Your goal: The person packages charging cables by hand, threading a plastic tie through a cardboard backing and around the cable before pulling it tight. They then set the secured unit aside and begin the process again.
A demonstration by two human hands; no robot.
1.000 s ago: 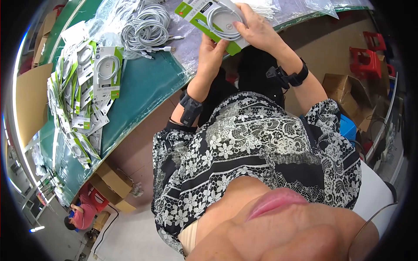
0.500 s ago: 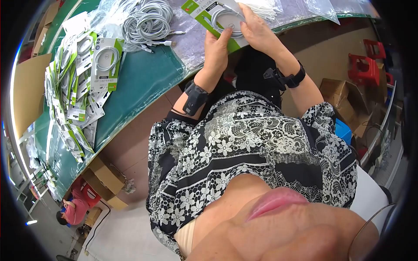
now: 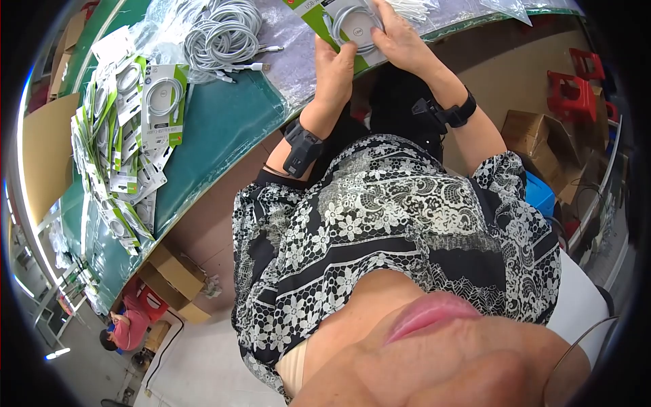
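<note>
At the top of the view I hold a cable package (image 3: 324,19), a green and white card with a coiled white cable on it. My left hand (image 3: 334,64) is closed on its near left side, thumb on the front by the coil. On the right edge, my right hand (image 3: 400,42) grips the same card beside the cable. The card's top end is cut off by the frame. To the left, a heap of similar cable packages (image 3: 125,146) lies on the green table, with one package (image 3: 163,105) face up at its right side.
Bundled loose white cables (image 3: 224,37) lie on clear plastic on the green table (image 3: 227,129). More thin white items (image 3: 410,9) lie beyond my right hand. Red stools (image 3: 571,96) and cardboard boxes (image 3: 536,139) stand at right. Another person (image 3: 129,329) sits at lower left.
The held package has shifted slightly up and out of frame, with both hands still on it. The whole view has tilted a little; the heap looks unchanged.
</note>
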